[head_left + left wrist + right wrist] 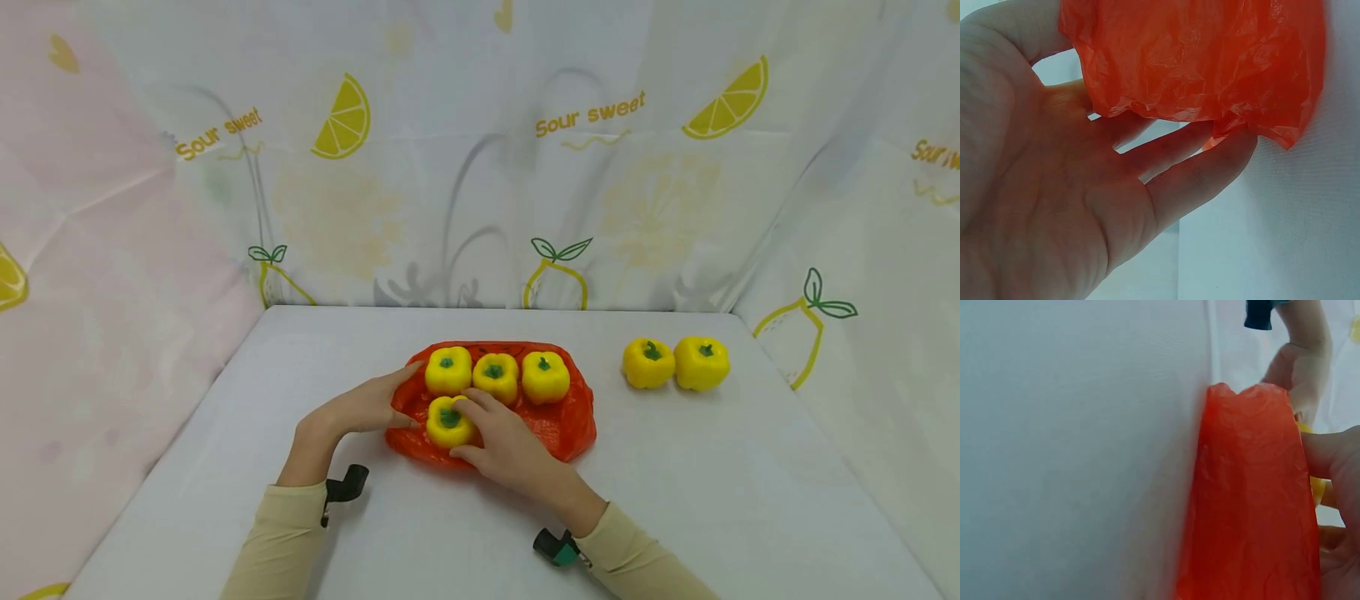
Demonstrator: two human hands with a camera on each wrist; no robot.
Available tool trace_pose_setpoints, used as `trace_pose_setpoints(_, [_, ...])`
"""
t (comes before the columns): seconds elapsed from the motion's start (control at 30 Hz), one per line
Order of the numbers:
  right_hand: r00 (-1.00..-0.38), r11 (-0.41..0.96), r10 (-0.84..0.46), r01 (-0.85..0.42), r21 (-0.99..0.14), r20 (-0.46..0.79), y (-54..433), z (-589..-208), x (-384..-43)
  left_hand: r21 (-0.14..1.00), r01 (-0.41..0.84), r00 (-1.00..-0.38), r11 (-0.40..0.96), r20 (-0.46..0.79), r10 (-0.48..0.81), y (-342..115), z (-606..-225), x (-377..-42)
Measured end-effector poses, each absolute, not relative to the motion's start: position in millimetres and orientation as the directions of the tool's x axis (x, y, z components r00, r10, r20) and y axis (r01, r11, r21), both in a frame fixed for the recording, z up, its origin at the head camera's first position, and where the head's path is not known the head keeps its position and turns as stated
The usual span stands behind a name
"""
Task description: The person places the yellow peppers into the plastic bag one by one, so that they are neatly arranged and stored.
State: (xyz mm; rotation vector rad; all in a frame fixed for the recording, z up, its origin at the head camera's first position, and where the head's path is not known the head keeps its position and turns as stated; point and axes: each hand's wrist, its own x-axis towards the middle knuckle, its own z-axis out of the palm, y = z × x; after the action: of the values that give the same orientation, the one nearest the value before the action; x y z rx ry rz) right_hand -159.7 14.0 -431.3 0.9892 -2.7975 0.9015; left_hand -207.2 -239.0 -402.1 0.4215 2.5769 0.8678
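A red plastic bag (540,422) lies spread on the table, with three yellow bell peppers (448,372) in a row along its back. One more yellow bell pepper (444,425) sits at the front left of the bag, and my right hand (513,446) grips it from the right, thumb in front and fingers over its top. My left hand (363,406) is at the bag's left edge with thumb and fingers spread. In the left wrist view the fingers (1204,178) are extended and touch the red plastic, which hides some fingertips.
Two yellow bell peppers (648,363) stand side by side on the white table (675,483), right of the bag. A white cloth with lemon prints (465,167) hangs behind the table and at both sides. Each wrist carries a small black camera (347,483).
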Motion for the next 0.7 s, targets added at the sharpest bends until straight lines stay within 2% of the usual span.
trace_pose_setpoints(0.37, [-0.811, 0.671, -0.525, -0.581, -0.461, 0.258, 11.0, -436.1, -161.0, 0.623, 0.157, -0.877, 0.766, -0.269, 0.398, -239.6, -401.8, -208.4])
trace_pose_setpoints(0.7, [-0.804, 0.696, -0.588, -0.558, -0.451, 0.087, 22.2, -425.1, -159.8, 0.630, 0.132, -0.873, 0.766, -0.293, 0.391, -240.1, -400.7, -207.8])
